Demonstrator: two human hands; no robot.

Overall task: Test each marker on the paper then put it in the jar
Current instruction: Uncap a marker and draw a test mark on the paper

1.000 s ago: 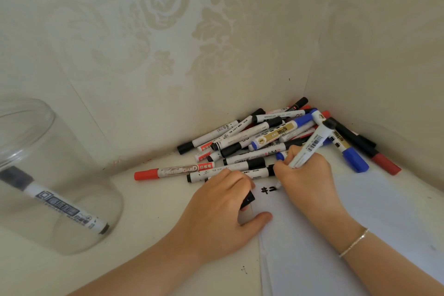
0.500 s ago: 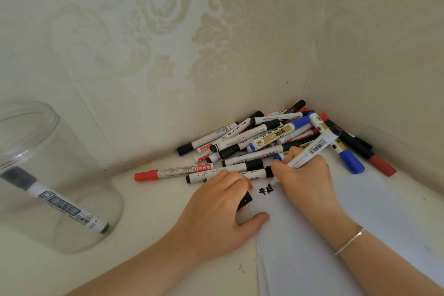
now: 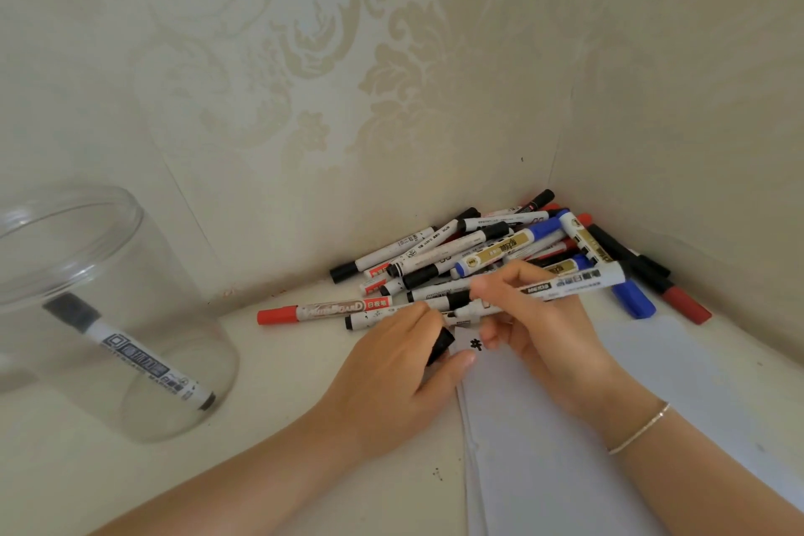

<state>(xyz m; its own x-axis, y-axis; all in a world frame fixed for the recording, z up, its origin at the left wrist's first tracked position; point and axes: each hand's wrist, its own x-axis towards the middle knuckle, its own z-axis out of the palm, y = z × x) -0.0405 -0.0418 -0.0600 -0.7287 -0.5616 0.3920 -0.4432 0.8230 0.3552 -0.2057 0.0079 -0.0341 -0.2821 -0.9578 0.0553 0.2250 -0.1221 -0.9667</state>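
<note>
Light, rigid, slick whiteboard marker [image 3: 561, 285] pinched mid-barrel by right hand [image 3: 535, 326]; left hand [image 3: 391, 366] gripping its black cap [image 3: 439, 345], ready for recapping.

marker [image 3: 561, 286]: white barrel, black print, uncapped, near level, tip toward the cap | black cap [image 3: 439, 345]: just left of the grip, off the marker | paper [image 3: 609, 426]: white, flat beneath the grip, black mark [image 3: 477, 344] under it | jar [image 3: 108, 318]: clear, far left, one black-capped marker [image 3: 130, 355] leaning inside | marker pile [image 3: 500, 248]: behind the grip, in the corner
</note>
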